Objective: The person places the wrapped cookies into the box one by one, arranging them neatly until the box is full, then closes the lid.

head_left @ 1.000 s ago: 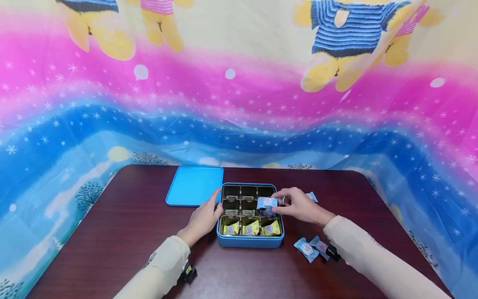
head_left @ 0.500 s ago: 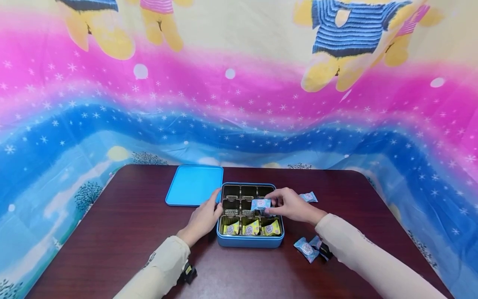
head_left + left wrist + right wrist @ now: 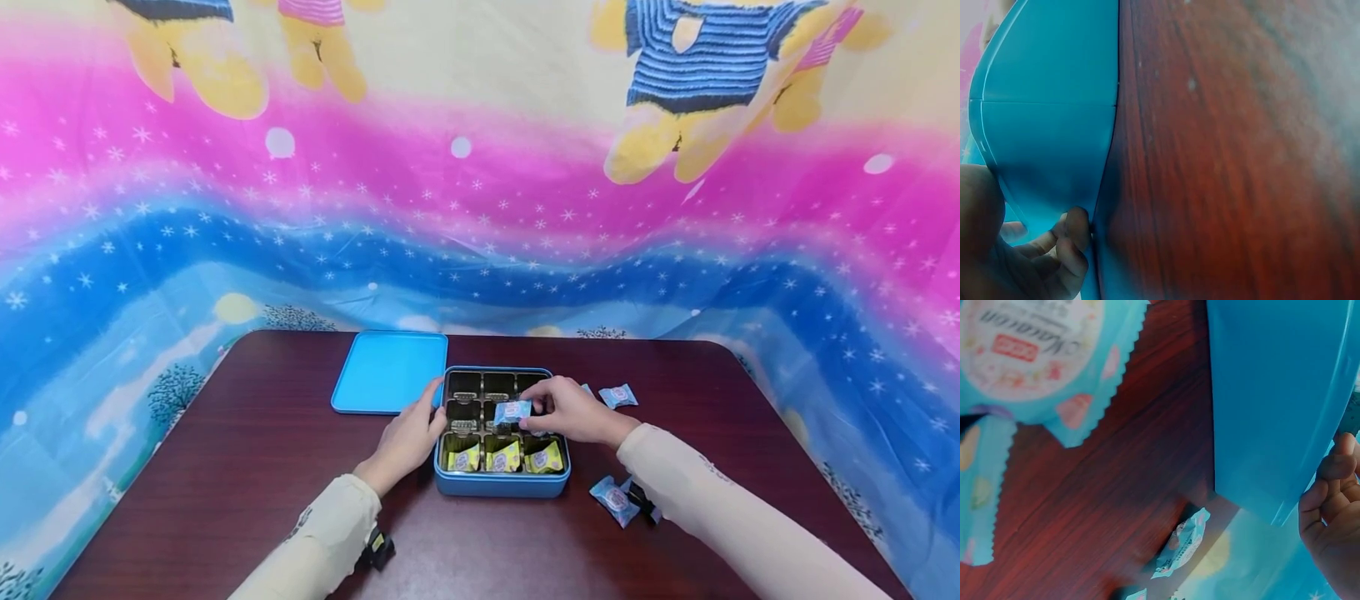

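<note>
A blue tin box (image 3: 501, 486) with a divided insert stands in the middle of the table. My left hand (image 3: 407, 435) rests at its left side, thumb by the rim and fingertips against the outer wall (image 3: 1047, 150). From the right, my right hand (image 3: 576, 410) pinches a blue-wrapped candy (image 3: 512, 412) between thumb and fingers, over the centre compartment. The front row holds yellow-wrapped candies (image 3: 503, 457), one in each compartment. The middle-row compartment at the right is mostly hidden behind my right hand.
The blue lid (image 3: 390, 372) lies at the box's back left. Blue-wrapped candies lie to the right: one at the back (image 3: 618, 396) with another partly hidden beside it, and more near the front (image 3: 614, 501) under the right wrist strap. A patterned cloth (image 3: 480, 192) hangs behind the table (image 3: 300, 467).
My right hand has moved left with the blue-wrapped candy, from over the right column to over the centre compartment. The left hand has stayed at the box.
</note>
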`<state>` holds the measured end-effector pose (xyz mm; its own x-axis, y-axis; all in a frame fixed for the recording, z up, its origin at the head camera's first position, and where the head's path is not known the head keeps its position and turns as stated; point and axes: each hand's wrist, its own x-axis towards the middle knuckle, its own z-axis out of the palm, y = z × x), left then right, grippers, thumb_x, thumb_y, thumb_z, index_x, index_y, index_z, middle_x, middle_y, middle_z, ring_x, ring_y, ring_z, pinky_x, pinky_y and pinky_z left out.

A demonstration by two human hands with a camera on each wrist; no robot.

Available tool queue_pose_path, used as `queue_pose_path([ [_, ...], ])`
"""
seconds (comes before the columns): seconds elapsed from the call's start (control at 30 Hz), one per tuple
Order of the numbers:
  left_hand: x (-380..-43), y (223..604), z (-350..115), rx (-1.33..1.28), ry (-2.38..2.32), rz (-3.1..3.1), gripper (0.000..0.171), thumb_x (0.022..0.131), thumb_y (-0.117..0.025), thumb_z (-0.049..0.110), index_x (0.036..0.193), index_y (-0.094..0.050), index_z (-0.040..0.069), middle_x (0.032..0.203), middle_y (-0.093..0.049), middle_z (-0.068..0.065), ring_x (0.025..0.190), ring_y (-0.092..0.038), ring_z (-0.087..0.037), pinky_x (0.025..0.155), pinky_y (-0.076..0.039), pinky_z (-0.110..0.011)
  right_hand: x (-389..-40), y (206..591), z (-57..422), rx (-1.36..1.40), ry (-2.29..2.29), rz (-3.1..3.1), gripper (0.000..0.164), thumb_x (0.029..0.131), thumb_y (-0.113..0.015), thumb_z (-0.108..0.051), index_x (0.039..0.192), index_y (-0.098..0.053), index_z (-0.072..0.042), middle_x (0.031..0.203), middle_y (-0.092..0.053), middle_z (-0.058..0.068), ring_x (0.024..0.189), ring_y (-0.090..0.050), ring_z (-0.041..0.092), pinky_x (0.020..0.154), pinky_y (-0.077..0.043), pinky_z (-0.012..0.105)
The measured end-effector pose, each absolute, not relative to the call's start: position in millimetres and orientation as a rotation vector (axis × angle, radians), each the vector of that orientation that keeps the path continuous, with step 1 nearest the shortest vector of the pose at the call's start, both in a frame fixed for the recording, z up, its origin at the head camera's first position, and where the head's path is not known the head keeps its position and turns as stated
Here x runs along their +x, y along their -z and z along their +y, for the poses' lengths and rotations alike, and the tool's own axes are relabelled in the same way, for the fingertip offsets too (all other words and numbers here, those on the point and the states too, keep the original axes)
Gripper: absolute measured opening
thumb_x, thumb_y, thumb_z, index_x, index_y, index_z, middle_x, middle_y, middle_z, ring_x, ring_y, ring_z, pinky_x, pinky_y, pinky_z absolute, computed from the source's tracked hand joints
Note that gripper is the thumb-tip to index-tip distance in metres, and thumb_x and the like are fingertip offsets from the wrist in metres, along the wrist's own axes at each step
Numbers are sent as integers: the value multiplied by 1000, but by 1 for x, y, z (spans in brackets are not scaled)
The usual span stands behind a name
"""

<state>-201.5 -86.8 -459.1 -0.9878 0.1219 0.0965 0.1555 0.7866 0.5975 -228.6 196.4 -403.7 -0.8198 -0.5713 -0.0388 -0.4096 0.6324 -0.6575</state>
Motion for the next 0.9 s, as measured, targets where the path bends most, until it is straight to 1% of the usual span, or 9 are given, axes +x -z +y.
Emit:
queue_pose_path([
  [0.2,-201,459,-87,-228,992,-2921,60,102,-48,28,159,-31,24,69,-47,-3,54,-40,-18,48,-33,-34,-231,403,192,-814,889,2632,39,93,-73,-30,124,-70,-7,81,-55,-2,54,-35,6,68,-43,26],
  [0.47,-202,458,-87,-236,988,-2916,59,102,-48,28,159,-31,25,68,-46,-3,53,-39,-17,47,-32,-33,-231,401,183,-830,770,2670,41,92,-74,-32,124,-71,-8,73,-48,-4,53,-28,8,61,-35,24],
  [0.67,-202,457,-88,-237,983,-2917,60,102,-48,28,159,-31,24,68,-46,-3,54,-39,-18,48,-32,-33,-231,397,178,-833,699,2687,39,92,-75,-33,124,-72,-10,71,-45,-5,55,-29,9,62,-36,25],
  [0.9,-202,459,-87,-243,982,-2915,59,102,-48,27,159,-32,25,67,-46,-3,53,-39,-18,47,-32,-33,-231,396,174,-802,677,2643,39,93,-73,-32,126,-71,-12,58,-38,-6,49,-27,10,60,-36,25],
])
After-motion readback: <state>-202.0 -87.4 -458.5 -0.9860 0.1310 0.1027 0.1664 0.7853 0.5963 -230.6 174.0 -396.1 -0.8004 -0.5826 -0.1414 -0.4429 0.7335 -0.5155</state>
